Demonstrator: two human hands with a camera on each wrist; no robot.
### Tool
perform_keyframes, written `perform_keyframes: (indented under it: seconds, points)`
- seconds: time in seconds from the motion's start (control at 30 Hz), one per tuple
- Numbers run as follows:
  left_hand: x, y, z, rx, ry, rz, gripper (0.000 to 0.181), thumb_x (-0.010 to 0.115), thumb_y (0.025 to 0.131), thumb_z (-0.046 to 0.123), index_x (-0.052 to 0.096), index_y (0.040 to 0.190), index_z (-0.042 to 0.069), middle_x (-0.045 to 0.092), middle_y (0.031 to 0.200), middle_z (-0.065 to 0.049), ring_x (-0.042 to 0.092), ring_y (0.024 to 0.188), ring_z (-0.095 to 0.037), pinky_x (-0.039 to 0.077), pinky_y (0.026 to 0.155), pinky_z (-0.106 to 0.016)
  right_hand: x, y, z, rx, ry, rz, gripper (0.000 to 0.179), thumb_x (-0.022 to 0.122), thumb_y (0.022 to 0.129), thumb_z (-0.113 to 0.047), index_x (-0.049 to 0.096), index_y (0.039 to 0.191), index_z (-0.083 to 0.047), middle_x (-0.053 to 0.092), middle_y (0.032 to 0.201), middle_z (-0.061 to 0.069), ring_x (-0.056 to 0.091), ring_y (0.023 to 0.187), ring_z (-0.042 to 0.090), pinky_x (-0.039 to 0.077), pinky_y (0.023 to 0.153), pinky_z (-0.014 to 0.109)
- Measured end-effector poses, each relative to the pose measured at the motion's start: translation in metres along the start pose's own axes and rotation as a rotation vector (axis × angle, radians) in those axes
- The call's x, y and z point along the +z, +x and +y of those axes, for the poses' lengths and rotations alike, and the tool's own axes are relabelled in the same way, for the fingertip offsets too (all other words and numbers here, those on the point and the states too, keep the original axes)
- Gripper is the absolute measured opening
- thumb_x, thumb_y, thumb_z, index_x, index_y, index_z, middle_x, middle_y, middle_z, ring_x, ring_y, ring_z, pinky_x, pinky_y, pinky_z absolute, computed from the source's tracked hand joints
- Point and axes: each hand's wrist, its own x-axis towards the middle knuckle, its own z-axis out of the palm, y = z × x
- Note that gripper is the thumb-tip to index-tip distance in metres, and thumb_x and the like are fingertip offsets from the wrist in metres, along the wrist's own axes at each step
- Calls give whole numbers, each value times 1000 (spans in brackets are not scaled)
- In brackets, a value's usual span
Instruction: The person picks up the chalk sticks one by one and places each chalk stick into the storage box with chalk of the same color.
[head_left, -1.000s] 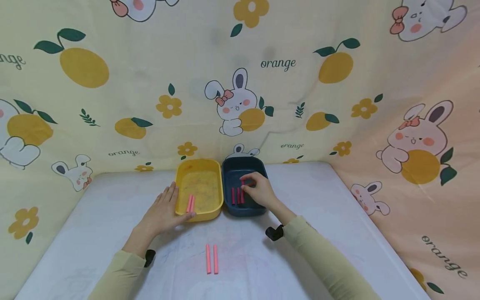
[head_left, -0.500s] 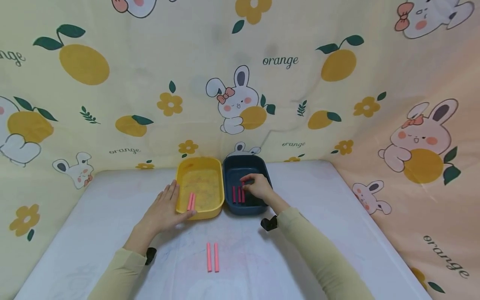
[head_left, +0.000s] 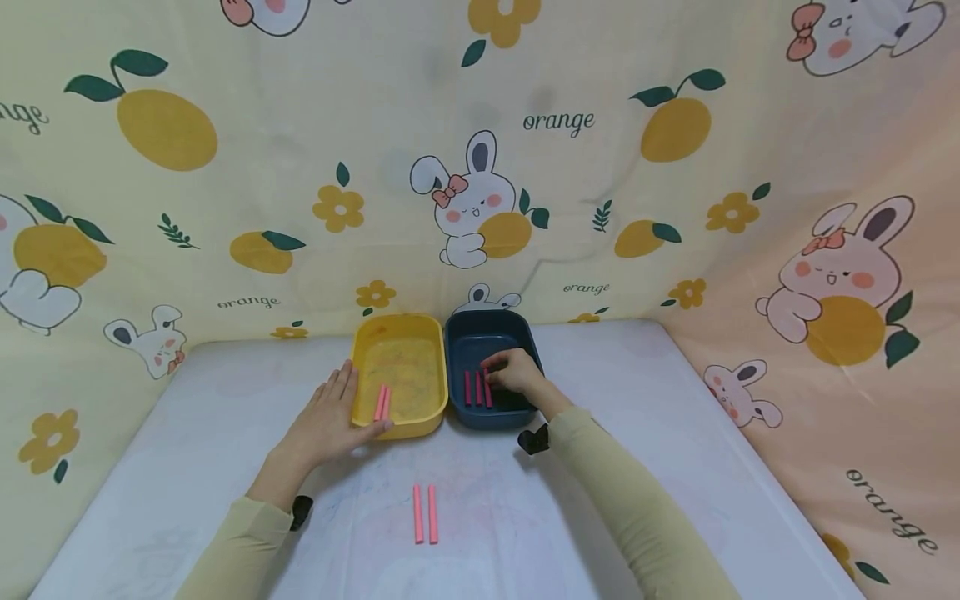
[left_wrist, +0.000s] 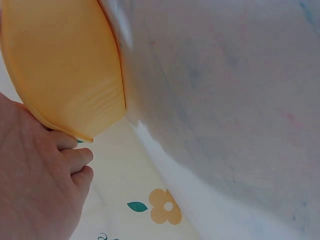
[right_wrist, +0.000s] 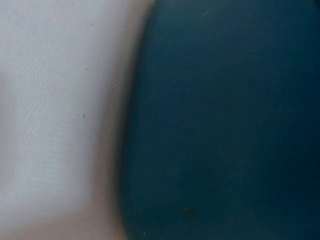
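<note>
In the head view my left hand (head_left: pixel 322 421) rests against the left side of a yellow box (head_left: pixel 438 421), its fingers fairly straight and its thumb at the front rim. Two light pink sticks (head_left: pixel 382 402) lie side by side inside that box. My right hand (head_left: pixel 517 372) reaches into a dark blue box (head_left: pixel 491 421), where thumb and index finger pinch the upper end of a deeper pink stick (head_left: pixel 488 396). Two similar pink sticks (head_left: pixel 473 388) lie just left of it. The left wrist view shows the left hand (left_wrist: pixel 40 170) at the yellow box's (left_wrist: pixel 70 65) edge.
Two more pink sticks (head_left: pixel 425 514) lie parallel on the white table (head_left: pixel 495 533), in front of the boxes. The boxes stand side by side near the back edge, before a patterned cloth (head_left: pixel 300 167). The right wrist view shows mostly blurred blue box wall (right_wrist: pixel 215 120).
My right forearm has shifted left, and its fingers have come down slightly with the stick, which now lines up beside the other two. My left hand keeps its place.
</note>
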Motion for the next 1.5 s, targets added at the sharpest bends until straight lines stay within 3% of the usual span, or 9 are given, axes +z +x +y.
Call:
perform_keyframes:
  seconds: [0.4, 0.63, 0.87, 1.23, 1.5]
  points:
    - [2, 1, 1, -17, 0, -6, 120, 58, 92, 74, 9, 162, -11, 2, 172, -27, 9, 157, -48, 13, 127, -61, 4, 1, 1, 26, -143, 34, 22, 72, 94, 2, 75, 116, 3, 75, 105, 15, 76, 83, 18, 62, 76, 29]
    - [2, 1, 0, -5, 1, 4, 120, 59, 92, 74, 10, 161, -11, 3, 171, -28, 10, 157, -49, 14, 127, -62, 3, 6, 4, 19, -151, 9, 17, 72, 93, 3, 76, 110, 2, 74, 100, 14, 75, 79, 18, 63, 74, 29]
    - [-1, -1, 2, -1, -5, 5, 119, 59, 92, 72, 11, 161, -12, 3, 171, -28, 11, 156, -49, 14, 126, -62, 7, 2, 2, 27, -181, 50, 20, 71, 95, 1, 75, 114, 2, 74, 105, 14, 73, 77, 15, 63, 73, 28]
    - [-2, -2, 4, -5, 0, -4, 119, 59, 93, 72, 10, 161, -13, 2, 171, -29, 11, 156, -49, 14, 126, -62, 6, 0, 0, -8, -139, 27, 22, 70, 95, 1, 72, 117, 3, 73, 109, 16, 73, 82, 18, 64, 76, 30]
    - [-2, -2, 3, -2, 9, -2, 120, 59, 92, 73, 9, 161, -12, 2, 171, -28, 10, 157, -49, 14, 127, -61, 6, -9, -7, -24, -96, 68, 24, 67, 100, -9, 71, 122, -1, 73, 111, 14, 74, 82, 20, 63, 78, 33]
